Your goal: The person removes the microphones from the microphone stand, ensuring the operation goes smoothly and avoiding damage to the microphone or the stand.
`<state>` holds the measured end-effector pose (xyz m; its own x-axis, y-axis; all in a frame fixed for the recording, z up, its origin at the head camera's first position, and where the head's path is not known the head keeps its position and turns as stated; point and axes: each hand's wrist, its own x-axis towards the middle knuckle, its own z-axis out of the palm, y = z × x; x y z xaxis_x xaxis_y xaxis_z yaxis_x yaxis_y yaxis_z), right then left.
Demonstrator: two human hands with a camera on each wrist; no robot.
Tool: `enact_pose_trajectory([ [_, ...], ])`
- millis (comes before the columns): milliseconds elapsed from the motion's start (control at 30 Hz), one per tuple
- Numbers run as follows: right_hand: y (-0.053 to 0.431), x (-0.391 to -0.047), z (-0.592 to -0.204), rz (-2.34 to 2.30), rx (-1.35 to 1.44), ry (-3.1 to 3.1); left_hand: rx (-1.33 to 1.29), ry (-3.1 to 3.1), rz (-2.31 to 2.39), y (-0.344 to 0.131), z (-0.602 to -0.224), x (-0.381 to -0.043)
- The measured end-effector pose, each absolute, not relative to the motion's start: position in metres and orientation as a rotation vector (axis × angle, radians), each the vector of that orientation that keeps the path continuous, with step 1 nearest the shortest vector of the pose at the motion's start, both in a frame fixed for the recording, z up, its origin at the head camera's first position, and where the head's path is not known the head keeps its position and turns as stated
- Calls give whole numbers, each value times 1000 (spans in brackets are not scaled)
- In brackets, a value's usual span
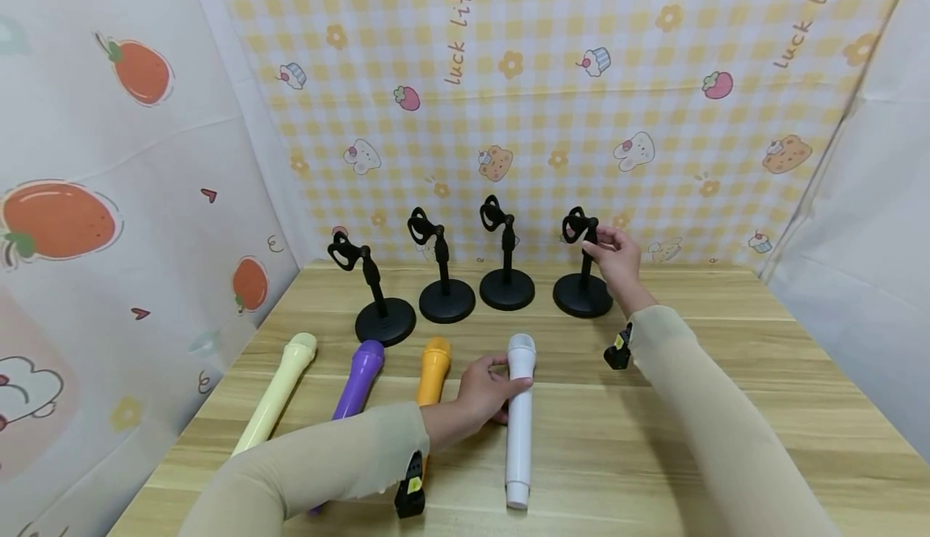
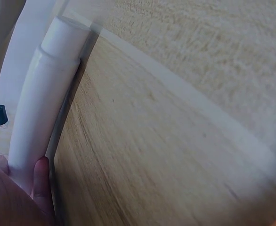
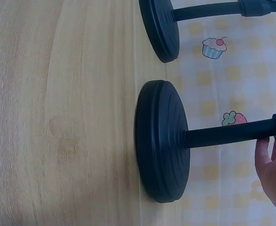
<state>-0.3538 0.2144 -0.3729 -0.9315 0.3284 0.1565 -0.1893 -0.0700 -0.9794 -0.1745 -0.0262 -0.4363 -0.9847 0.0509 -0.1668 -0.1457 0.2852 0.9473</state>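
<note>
My left hand [image 1: 483, 393] grips a white microphone [image 1: 519, 440], thumb across its upper body and fingers at its left side. In the left wrist view the microphone's plain tail end [image 2: 65, 37] is close to the wooden table; whether it touches is hard to tell. At the back right, my right hand [image 1: 619, 264] holds the upper stem of the rightmost black microphone stand [image 1: 584, 295]. That stand's round base [image 3: 159, 141] rests on the table, and its clip [image 1: 575, 224] holds nothing.
Left of the held stand are three more black stands [image 1: 507, 289] [image 1: 446, 301] [image 1: 386, 322] with bare clips. Orange [image 1: 433, 371], purple [image 1: 358, 383] and pale yellow [image 1: 276, 392] microphones lie to the left, partly behind my left sleeve. A patterned cloth [image 1: 552, 101] hangs behind the table.
</note>
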Motion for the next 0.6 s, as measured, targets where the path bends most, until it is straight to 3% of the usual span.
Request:
enact_pose_trajectory([
  [600,215,-356,-376,2091,-160,-1859,-123,2385,1741,-28,-429,-172],
])
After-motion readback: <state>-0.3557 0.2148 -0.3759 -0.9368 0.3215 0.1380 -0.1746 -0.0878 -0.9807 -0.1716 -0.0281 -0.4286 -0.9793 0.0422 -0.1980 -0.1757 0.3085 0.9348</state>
